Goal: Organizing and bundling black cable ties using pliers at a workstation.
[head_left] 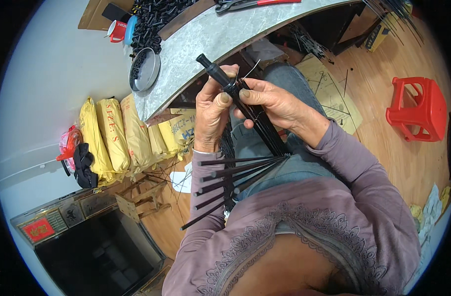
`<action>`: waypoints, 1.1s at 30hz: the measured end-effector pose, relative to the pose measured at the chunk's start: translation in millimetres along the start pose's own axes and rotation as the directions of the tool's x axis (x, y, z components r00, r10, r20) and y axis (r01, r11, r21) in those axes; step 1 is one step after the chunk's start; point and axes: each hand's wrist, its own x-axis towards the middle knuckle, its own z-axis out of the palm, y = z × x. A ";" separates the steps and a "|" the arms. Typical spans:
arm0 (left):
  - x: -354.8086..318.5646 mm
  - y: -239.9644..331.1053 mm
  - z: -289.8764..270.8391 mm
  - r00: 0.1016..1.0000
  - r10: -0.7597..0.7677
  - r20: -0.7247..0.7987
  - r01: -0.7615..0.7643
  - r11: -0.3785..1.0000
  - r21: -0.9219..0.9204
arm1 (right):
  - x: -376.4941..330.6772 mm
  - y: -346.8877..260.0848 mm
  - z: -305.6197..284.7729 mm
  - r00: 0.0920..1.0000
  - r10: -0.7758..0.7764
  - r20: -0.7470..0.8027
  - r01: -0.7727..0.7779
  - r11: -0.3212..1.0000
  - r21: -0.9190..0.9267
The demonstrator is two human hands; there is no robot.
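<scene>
A black umbrella frame (pixel 268 132) slants across my lap, its ribs bundled along the shaft and several rib ends fanning out toward my left forearm. At its upper end is a black handle-like piece (pixel 216 74). My left hand (pixel 208 114) is closed around the frame just below that piece, with the thumb along its side. My right hand (pixel 279 102) presses thumb and fingers onto the tops of the ribs from the other side. A thin silver wire (pixel 253 68) sticks out beside the right fingers; its lower end is hidden.
Ahead is a grey marbled table (pixel 186 52) bearing a heap of black plastic parts (pixel 158 22), a round metal dish (pixel 151 74) and red-handled pliers (pixel 255 4). Yellow sacks (pixel 112 133) stand left, near a wooden stand (pixel 141 200). A red plastic stool (pixel 423 108) is on the right.
</scene>
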 end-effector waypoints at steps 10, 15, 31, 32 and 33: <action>-5.3 4.9 6.6 0.990 -0.112 -0.088 0.106 0.992 -0.067 | -3.7 0.0 1.9 0.998 -0.029 -0.051 0.028 1.000 -0.010; -5.4 6.0 13.9 0.983 -0.103 -0.154 0.085 0.990 -0.117 | -2.6 1.7 0.5 0.992 -0.047 -0.116 0.042 0.998 -0.039; -7.7 -0.9 21.2 0.976 -0.054 -0.210 0.000 0.968 -0.251 | -3.0 -2.8 -3.0 0.999 0.004 -0.043 -0.004 1.000 -0.014; -7.3 -1.0 22.0 0.976 -0.054 -0.209 -0.001 0.968 -0.252 | -3.6 -3.4 -3.6 1.000 0.020 -0.009 -0.020 1.000 0.003; -6.7 -0.6 23.1 0.978 -0.054 -0.202 0.005 0.971 -0.239 | -4.4 -4.1 -3.6 1.000 0.019 -0.010 -0.019 1.000 0.002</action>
